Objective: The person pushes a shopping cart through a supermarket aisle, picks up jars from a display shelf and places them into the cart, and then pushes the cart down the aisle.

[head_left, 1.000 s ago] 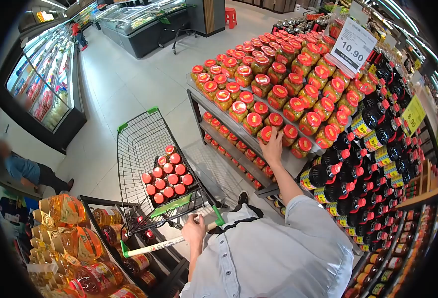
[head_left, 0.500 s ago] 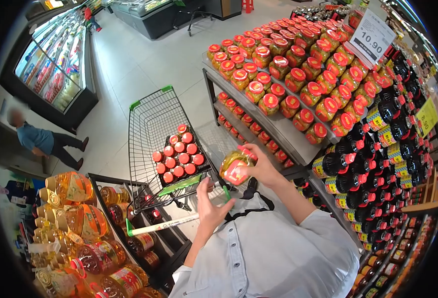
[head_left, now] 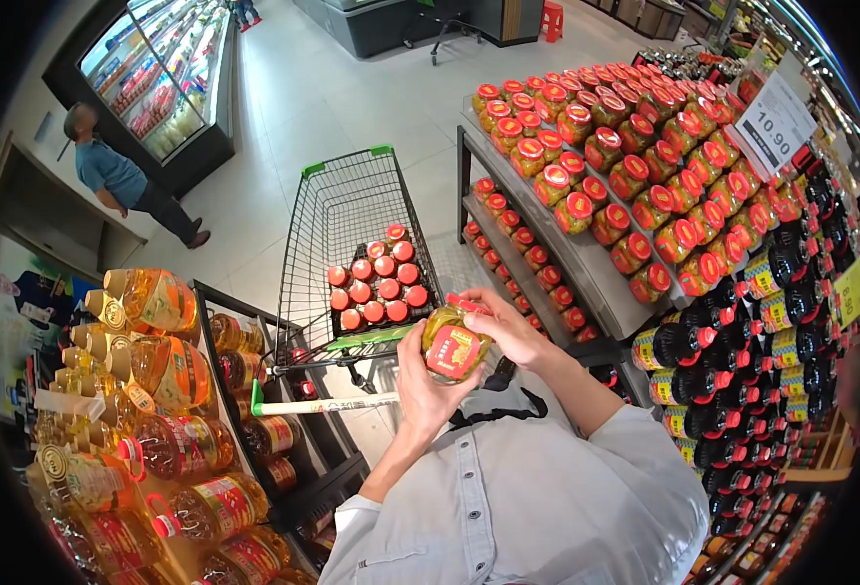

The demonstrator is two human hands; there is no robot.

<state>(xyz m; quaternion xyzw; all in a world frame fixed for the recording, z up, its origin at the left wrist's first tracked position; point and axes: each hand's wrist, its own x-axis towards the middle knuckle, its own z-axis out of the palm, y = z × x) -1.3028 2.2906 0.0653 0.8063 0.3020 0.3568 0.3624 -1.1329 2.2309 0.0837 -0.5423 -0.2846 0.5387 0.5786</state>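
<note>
In front of my chest is a glass jar [head_left: 455, 349] with a red label and a red lid, tilted so that the label faces me. My left hand [head_left: 424, 382] wraps round the jar's left side and bottom. At the lid end, my right hand [head_left: 510, 331] grips the jar with its fingers over the red lid. Just beyond both hands stands a shopping cart [head_left: 305, 224], with several red-lidded jars [head_left: 376, 288] grouped upright at its near end. The cart's white handle [head_left: 327, 405] lies left of my left hand.
A display stand [head_left: 547, 210] on the right carries rows of similar jars and a price sign [head_left: 777, 122]. Dark bottles [head_left: 678, 341] are stacked nearer me. On the left are large oil bottles [head_left: 172, 375]. A person [head_left: 123, 175] stands beyond them near a refrigerated case [head_left: 167, 88].
My left hand, apart from the jar before, has closed round it. The jar has turned so its label faces me, and my right hand has shifted to the lid. The view has swung left.
</note>
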